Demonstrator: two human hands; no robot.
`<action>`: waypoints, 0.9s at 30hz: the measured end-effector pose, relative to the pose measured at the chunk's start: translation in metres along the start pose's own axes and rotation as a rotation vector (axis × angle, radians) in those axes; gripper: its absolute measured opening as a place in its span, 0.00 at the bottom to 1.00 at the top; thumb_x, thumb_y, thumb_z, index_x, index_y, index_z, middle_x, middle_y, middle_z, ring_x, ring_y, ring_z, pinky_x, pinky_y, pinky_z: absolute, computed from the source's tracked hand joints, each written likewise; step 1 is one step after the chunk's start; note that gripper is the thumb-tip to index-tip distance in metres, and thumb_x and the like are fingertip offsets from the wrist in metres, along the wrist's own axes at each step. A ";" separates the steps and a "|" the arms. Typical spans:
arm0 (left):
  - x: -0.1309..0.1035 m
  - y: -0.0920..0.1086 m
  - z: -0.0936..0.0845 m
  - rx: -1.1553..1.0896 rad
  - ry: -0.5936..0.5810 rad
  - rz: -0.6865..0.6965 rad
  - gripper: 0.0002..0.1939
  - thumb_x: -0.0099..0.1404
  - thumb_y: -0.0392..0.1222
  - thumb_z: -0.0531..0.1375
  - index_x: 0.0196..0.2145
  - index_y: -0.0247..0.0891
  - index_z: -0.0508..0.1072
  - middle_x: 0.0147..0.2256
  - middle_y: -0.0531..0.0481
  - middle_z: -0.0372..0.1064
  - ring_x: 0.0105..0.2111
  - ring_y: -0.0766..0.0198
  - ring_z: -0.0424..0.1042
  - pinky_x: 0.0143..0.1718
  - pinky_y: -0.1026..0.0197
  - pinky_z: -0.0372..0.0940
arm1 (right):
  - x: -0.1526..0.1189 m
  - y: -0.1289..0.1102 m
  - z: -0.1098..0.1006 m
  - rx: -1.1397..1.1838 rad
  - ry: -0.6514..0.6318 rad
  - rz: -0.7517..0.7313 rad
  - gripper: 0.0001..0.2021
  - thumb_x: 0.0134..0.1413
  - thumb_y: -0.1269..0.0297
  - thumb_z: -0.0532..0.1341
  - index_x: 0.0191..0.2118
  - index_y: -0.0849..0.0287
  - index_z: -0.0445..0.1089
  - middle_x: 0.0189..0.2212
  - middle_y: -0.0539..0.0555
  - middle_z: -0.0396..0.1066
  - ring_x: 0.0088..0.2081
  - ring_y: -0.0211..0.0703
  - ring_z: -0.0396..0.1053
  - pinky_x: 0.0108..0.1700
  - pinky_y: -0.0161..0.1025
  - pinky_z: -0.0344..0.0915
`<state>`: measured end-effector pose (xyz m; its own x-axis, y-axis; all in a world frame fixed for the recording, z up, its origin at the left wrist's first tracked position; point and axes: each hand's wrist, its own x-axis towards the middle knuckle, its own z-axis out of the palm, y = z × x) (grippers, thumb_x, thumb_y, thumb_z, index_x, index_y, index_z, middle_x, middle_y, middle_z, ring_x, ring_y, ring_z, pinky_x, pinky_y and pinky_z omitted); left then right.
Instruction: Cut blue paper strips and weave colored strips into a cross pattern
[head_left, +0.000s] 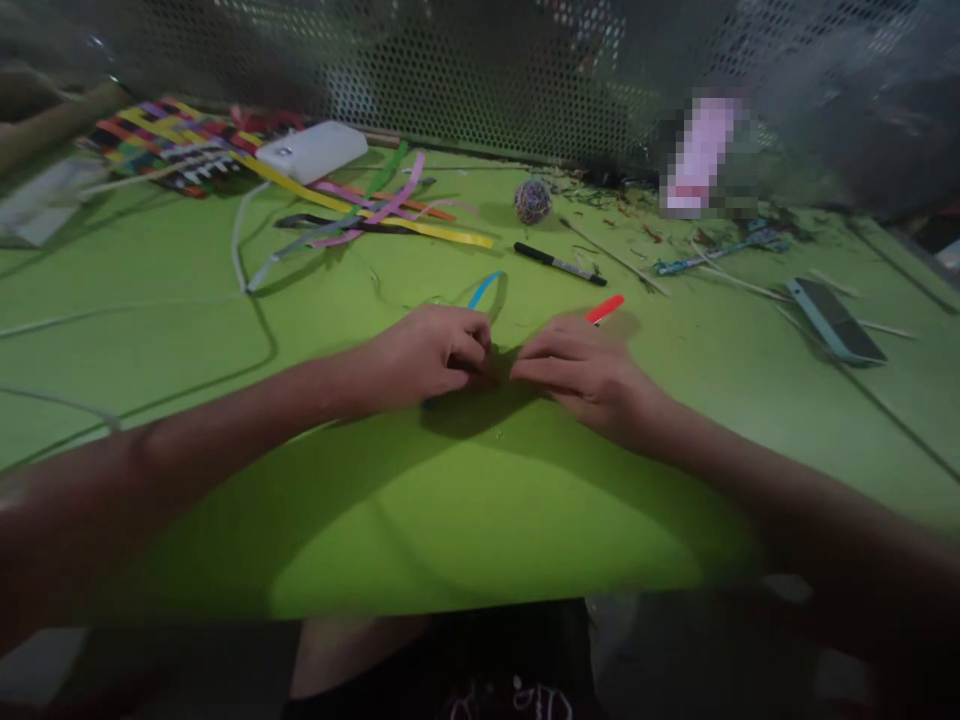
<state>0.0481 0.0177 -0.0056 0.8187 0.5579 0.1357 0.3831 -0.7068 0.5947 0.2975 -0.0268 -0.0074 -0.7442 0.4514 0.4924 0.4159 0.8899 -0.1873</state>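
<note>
Over the front middle of the green table, my left hand (446, 350) is closed with curled fingers. A narrow blue strip (486, 288) arches up behind it, and a bit of blue shows below the fingers, so the strip runs through this hand. My right hand (581, 372) is a short gap to the right, its fingers pressed together and pointing at the left one. From behind its knuckles sticks a red, handle-like piece (606, 309); the rest is hidden, and I cannot tell whether the hand holds it. What lies between the right fingertips is too dark to make out.
Beyond my hands lie a black marker (559, 264), a ball of wound threads (532, 201) and several coloured strips (390, 215). A white power bank-like box (313, 150) with a cable and a woven piece (169, 140) are at left. A phone (836, 320) lies right.
</note>
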 end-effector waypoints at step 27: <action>0.008 0.007 -0.008 0.078 -0.058 0.089 0.10 0.62 0.34 0.60 0.28 0.40 0.82 0.30 0.49 0.71 0.29 0.63 0.67 0.34 0.59 0.57 | 0.001 0.001 0.012 0.002 0.047 0.011 0.12 0.69 0.69 0.55 0.41 0.51 0.76 0.36 0.54 0.76 0.37 0.44 0.71 0.36 0.45 0.64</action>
<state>0.0534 0.0206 0.0063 0.8736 0.4667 0.1380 0.3377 -0.7855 0.5187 0.2904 -0.0246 -0.0172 -0.7139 0.4579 0.5298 0.4231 0.8849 -0.1948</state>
